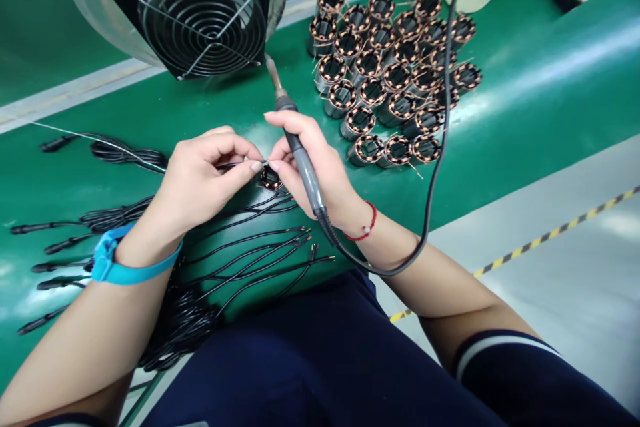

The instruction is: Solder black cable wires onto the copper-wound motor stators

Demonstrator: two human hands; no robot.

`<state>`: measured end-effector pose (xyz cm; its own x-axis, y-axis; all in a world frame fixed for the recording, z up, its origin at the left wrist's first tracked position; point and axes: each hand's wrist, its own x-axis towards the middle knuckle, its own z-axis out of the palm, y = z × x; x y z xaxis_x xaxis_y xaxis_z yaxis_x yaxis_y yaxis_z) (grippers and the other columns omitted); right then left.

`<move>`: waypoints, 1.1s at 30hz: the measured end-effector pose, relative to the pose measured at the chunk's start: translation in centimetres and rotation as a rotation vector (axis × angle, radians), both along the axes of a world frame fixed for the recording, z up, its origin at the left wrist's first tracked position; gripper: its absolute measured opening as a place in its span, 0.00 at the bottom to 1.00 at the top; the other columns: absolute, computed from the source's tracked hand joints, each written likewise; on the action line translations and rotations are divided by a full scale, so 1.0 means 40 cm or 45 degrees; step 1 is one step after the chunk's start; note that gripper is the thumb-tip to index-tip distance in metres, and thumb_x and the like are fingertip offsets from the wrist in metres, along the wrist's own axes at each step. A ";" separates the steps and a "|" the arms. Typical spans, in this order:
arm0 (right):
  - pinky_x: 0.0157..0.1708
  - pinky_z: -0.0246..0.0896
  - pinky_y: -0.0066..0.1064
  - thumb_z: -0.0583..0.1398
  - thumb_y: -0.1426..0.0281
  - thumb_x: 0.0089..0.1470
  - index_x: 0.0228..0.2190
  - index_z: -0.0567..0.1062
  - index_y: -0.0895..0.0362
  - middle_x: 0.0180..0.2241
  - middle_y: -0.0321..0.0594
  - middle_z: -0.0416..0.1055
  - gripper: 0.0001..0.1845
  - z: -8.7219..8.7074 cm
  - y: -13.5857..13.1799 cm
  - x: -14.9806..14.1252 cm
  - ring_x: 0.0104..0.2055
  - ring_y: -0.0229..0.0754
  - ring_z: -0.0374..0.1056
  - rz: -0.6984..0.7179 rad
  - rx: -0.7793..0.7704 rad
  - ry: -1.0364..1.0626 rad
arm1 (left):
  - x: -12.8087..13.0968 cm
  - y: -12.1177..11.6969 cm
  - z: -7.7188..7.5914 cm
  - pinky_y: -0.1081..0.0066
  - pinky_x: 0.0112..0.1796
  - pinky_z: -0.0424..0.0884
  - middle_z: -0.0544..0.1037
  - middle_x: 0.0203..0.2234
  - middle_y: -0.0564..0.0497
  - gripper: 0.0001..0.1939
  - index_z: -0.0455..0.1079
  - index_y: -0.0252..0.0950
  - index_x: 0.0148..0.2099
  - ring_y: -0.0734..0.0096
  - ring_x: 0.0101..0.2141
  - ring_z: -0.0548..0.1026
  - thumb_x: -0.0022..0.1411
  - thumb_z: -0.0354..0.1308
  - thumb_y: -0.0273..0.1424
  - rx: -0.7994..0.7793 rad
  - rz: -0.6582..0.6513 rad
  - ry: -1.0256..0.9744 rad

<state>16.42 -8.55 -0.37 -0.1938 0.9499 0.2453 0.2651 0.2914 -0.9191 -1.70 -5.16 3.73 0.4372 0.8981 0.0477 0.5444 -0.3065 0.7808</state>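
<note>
Glossy grn bench point(520, 93) lies under R grip point(329, 177) w/ slim iron point(307, 177).

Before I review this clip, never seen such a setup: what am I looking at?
No robot here, just a person's two bare hands. There is one picture, from a camera worn on the head, looking forward and down.

The left hand pinches a thin black cable near its end. The right hand holds a soldering iron, tip pointing away from the body; its fingertips also meet near the cable end, though the detail is too small to read. Just below the fingertips sits a single copper-wound stator core.

On the green work surface, a group of similar stator cores stands to the right, and more black cables lie to the left. A fan with a wire guard stands at the back.
</note>
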 end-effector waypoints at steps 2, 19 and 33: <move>0.43 0.71 0.30 0.54 0.74 0.60 0.56 0.59 0.51 0.35 0.32 0.68 0.24 0.000 0.002 0.002 0.36 0.34 0.70 0.004 0.008 -0.002 | 0.002 -0.001 -0.003 0.74 0.26 0.60 0.71 0.24 0.56 0.02 0.75 0.35 0.33 0.78 0.25 0.66 0.57 0.62 0.28 0.059 -0.006 0.016; 0.46 0.70 0.29 0.54 0.77 0.54 0.57 0.60 0.51 0.40 0.35 0.68 0.29 0.002 0.015 0.028 0.41 0.35 0.70 -0.003 0.054 0.033 | 0.008 -0.009 -0.018 0.72 0.30 0.63 0.77 0.25 0.54 0.08 0.78 0.40 0.35 0.73 0.28 0.71 0.62 0.59 0.36 0.067 0.049 0.060; 0.43 0.69 0.34 0.56 0.74 0.53 0.55 0.62 0.51 0.38 0.36 0.71 0.27 -0.002 0.016 0.038 0.38 0.39 0.71 -0.186 0.063 0.019 | -0.104 0.087 0.061 0.72 0.24 0.51 0.59 0.16 0.59 0.11 0.66 0.35 0.26 0.79 0.21 0.54 0.60 0.57 0.31 -0.198 0.457 0.116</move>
